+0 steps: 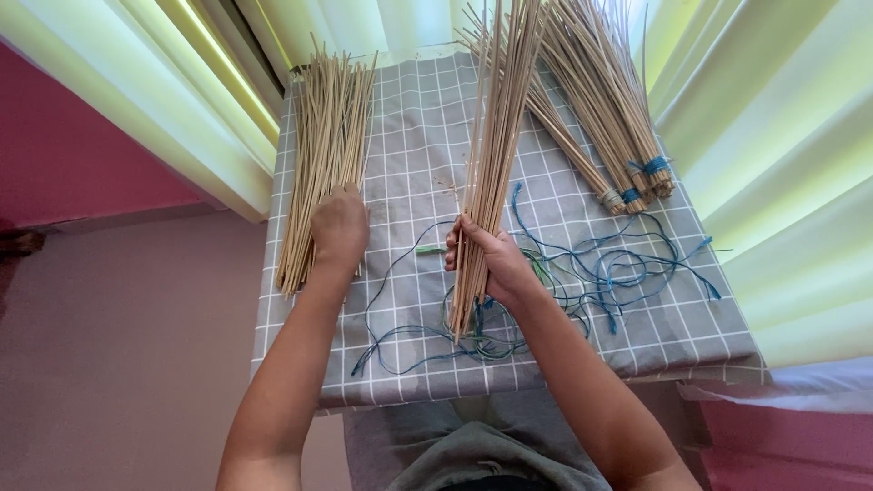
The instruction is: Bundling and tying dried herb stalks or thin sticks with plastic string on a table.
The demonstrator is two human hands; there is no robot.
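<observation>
My right hand (pixel 491 259) grips a bundle of thin pale sticks (pixel 491 145) near its lower end, holding it tilted up over the middle of the table. My left hand (pixel 339 227) rests on a loose pile of the same sticks (pixel 323 127) lying along the table's left side; its fingers curl down into the pile, and I cannot tell whether they pinch any stick. A tangle of blue and green strings (pixel 591 268) lies under and to the right of my right hand.
A small table with a grey checked cloth (pixel 409 136) stands before pale yellow-green curtains (pixel 782 136). Tied stick bundles (pixel 618 136) with blue bindings lie at the back right. A pink wall and floor (pixel 109 309) are at the left.
</observation>
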